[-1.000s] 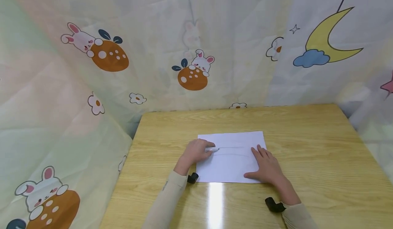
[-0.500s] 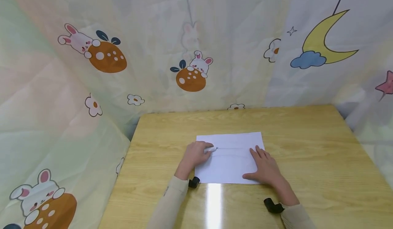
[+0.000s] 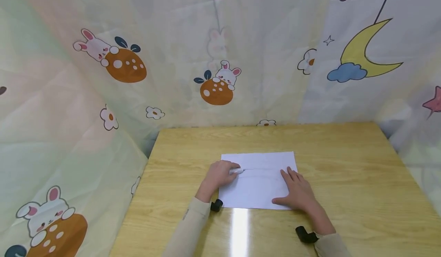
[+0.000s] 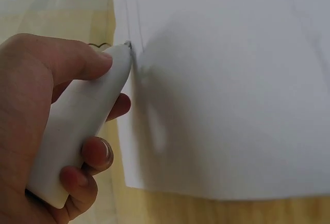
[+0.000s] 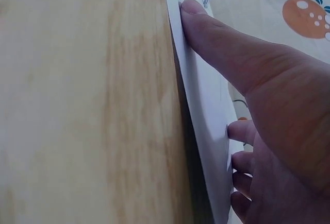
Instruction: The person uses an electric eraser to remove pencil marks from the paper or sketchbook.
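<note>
A white sheet of paper (image 3: 255, 197) lies on the wooden table. My left hand (image 3: 219, 173) is over its left part and grips a thick white pen-shaped tool (image 4: 82, 113) with a tapered nose. Its small metal tip (image 4: 128, 44) meets the paper, at the left end of a thin line; whether that line is drawn or cut I cannot tell. A second faint line runs just nearer to me. My right hand (image 3: 298, 188) rests on the sheet's right side, thumb and fingers spread. In the right wrist view, the thumb (image 5: 206, 26) lies near the paper's front edge.
The wooden table (image 3: 344, 173) reaches past the sheet on all sides. Behind and to the left hangs a printed cloth (image 3: 172, 69) with rabbits and a moon. Black wrist mounts (image 3: 216, 205) sit by both sleeves. A bright reflection crosses the table's front.
The head view has tilted slightly, so the table sits a little lower in it. Both hands and the white tool keep nearly the same place on the paper.
</note>
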### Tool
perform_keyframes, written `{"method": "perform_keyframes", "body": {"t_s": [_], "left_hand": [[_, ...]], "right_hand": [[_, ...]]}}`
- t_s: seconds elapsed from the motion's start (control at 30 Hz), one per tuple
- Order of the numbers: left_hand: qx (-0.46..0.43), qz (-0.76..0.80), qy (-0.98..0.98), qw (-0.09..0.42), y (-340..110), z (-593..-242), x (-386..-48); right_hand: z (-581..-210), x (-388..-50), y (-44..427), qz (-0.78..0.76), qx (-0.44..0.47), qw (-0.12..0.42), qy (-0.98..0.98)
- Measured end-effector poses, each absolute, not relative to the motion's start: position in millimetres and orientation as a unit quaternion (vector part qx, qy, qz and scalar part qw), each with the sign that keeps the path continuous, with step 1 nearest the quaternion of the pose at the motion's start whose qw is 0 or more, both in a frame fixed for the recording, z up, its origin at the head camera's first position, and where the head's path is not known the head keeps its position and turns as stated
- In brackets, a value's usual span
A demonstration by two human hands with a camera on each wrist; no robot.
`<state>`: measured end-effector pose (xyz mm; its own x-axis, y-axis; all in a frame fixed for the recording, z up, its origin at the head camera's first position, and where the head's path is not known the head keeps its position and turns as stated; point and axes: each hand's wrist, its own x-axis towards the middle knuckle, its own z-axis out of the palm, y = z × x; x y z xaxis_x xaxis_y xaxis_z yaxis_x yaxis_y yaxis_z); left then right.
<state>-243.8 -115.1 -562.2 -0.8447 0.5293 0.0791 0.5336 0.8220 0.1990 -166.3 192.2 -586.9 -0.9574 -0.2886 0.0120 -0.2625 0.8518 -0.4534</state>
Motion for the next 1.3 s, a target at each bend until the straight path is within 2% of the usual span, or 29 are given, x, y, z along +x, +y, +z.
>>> {"method": "perform_keyframes", "body": {"t_s": [0.5, 0.8, 1.1, 1.3], "left_hand": [[-0.278, -0.088, -0.956, 0.010, -114.4, -555.8, -248.2], [-0.290, -0.076, -0.953, -0.043, -108.6, -544.8, -254.8], [-0.296, -0.071, -0.951, -0.050, -105.6, -547.0, -254.8], [-0.288, -0.049, -0.956, -0.037, -106.0, -546.0, -254.5]], "right_hand": [[-586.2, -166.8, 193.3, -0.237, -0.137, 0.040, 0.961], [-585.3, -165.8, 193.6, -0.236, -0.137, 0.043, 0.961], [-584.8, -165.2, 194.9, -0.235, -0.133, 0.041, 0.962], [-585.6, -164.7, 192.4, -0.240, -0.137, 0.034, 0.960]]}}
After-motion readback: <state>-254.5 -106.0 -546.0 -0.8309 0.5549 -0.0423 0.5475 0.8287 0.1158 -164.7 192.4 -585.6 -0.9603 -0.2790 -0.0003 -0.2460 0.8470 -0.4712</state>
